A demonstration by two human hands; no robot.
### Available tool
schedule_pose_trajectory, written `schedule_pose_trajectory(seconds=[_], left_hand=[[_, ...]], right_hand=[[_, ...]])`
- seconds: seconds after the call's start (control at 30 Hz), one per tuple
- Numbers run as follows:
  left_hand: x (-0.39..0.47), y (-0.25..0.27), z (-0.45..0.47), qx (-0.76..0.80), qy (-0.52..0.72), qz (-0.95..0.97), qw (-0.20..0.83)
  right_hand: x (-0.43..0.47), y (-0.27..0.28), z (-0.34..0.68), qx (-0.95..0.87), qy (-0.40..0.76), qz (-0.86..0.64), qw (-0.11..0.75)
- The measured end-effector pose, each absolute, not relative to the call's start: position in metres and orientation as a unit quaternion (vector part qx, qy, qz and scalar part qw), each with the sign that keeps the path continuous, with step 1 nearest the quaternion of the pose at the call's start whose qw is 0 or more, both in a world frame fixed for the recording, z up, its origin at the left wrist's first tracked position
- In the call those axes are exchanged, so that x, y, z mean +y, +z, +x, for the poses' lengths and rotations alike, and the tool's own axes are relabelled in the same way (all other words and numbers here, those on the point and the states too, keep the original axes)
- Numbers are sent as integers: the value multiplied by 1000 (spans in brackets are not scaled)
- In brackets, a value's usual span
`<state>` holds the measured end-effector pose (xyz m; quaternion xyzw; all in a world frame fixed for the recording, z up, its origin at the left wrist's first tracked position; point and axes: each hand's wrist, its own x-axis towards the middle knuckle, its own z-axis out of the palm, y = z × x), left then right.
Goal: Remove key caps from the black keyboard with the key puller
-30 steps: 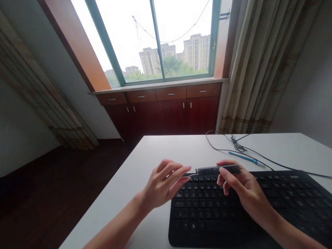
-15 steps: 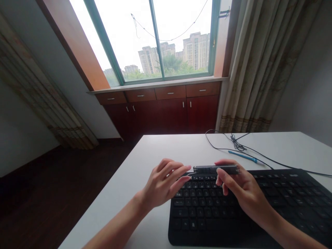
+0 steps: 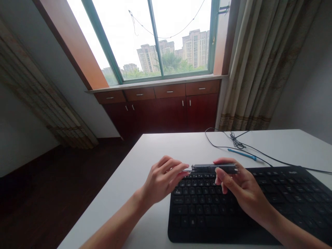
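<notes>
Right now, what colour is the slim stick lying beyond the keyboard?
The slim stick is blue; it shows best in the head view.

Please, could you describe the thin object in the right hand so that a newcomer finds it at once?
On the white table lies a large black keyboard. Over its far edge, the right hand holds a slim dark bar, roughly level, one end towards the left hand. Unlike the blue stick lying farther back, it is dark and hand-held.
</notes>
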<state>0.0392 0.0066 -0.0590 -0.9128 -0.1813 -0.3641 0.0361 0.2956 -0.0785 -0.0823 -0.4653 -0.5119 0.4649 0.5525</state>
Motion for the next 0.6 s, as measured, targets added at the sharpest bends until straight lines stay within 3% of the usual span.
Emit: schedule_pose_trajectory(seconds=[0.6], left_hand=[[5, -60, 39, -173, -385, -906, 40]], right_hand=[[-77, -84, 296, -515, 458, -464, 557]])
